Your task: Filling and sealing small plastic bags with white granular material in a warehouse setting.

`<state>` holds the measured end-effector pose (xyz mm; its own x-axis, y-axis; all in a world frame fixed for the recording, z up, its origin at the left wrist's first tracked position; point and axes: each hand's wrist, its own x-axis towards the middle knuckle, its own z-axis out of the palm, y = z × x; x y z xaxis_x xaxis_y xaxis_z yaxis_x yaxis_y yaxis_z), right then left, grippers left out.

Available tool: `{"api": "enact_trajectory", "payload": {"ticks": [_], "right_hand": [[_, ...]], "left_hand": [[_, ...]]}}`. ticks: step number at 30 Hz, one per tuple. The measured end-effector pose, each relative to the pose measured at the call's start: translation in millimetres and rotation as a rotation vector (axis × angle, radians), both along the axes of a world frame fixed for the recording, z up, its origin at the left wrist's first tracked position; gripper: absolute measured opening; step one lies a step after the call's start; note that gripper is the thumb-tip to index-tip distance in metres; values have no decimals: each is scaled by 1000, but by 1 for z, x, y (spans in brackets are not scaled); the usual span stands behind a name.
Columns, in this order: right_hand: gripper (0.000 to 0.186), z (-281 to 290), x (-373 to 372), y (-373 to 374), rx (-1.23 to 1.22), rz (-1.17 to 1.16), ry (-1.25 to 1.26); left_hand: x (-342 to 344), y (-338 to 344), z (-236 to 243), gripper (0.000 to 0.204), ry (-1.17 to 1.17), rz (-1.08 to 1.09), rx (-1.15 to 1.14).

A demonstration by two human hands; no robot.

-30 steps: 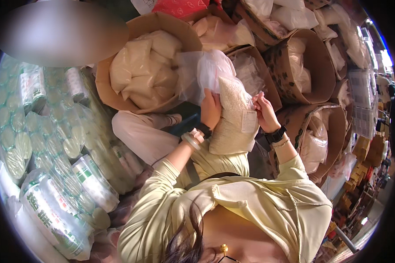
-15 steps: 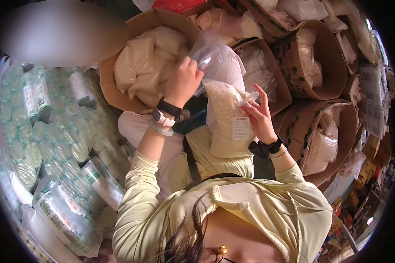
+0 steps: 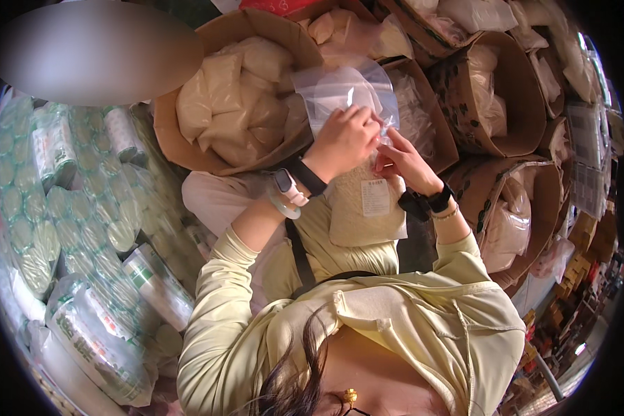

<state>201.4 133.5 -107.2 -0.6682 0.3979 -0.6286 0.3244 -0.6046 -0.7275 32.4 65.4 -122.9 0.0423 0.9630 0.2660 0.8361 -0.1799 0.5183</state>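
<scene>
A clear plastic bag filled with pale grains, bearing a white printed label, hangs upright over my lap. My right hand pinches its top corner, fingers closed on the plastic. Beside it, my left hand is closed on a flat, clear plastic bag, which spreads out beyond my knuckles. Both sets of fingertips meet at the mouth of the filled bag. My left hand hides part of that mouth, so I cannot tell how the two bags touch there.
An open cardboard box of filled pale bags stands just beyond my left hand. More boxes of bags line the far and right sides. Wrapped stacks of green-tinted round containers cover the left. A blurred patch hides the far left.
My left hand has moved right with the clear bag, up to my right hand. That bag has spread out wider. The filled bag has shifted slightly, its top now behind my hands.
</scene>
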Motion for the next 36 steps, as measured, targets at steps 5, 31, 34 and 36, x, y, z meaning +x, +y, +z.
{"api": "enact_trajectory", "payload": {"ticks": [5, 31, 34, 36], "right_hand": [[62, -14, -1, 6, -28, -38, -50], [30, -48, -5, 22, 1765, -215, 0], [38, -49, 6, 24, 1808, -211, -5], [37, -45, 9, 17, 1708, -244, -25]], "left_hand": [[14, -13, -12, 13, 40, -114, 132], [24, -21, -25, 27, 68, 69, 218], [22, -26, -24, 32, 119, 133, 237], [16, -30, -25, 35, 149, 184, 253]]}}
